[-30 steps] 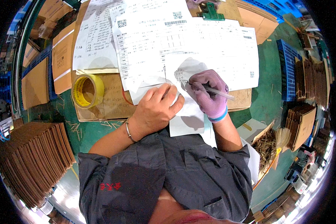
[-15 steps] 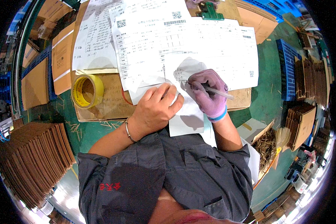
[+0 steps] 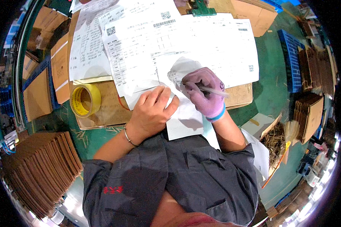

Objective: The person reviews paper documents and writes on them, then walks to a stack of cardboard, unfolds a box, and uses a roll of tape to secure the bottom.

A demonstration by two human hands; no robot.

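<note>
Head view. Writing in hand on a white slip (image 3: 185, 129), laid over printed sheets (image 3: 134, 66) in front of the dark shirt (image 3: 140, 170), lower end apparently past the near edge of the brown worktop (image 3: 108, 117). Done, as far as visible: a few short handwritten lines toward the upper left of the slip, beside the right hand. Left: no marks discernible on the lower part; judged partway, with the full extent impossible to tell. Hands apart: right hand (image 3: 205, 90), in a purple glove, clamped on a slim clear pen (image 3: 216, 92); left hand (image 3: 151, 108), bare, with bent fingers resting on paper at the left side of the slip, nothing visibly clasped. Elsewhere on the worktop: yellow tape roll (image 3: 96, 100) at left, handwritten list (image 3: 88, 49) beyond, green clip (image 3: 202, 10) at the far side. Around: green floor (image 3: 269, 56), large cardboard stack (image 3: 41, 172) at lower left, blue pallet (image 3: 290, 60) and cardboard bundle (image 3: 311, 117) at right, straw-like scraps (image 3: 274, 143) nearer the right forearm.
</note>
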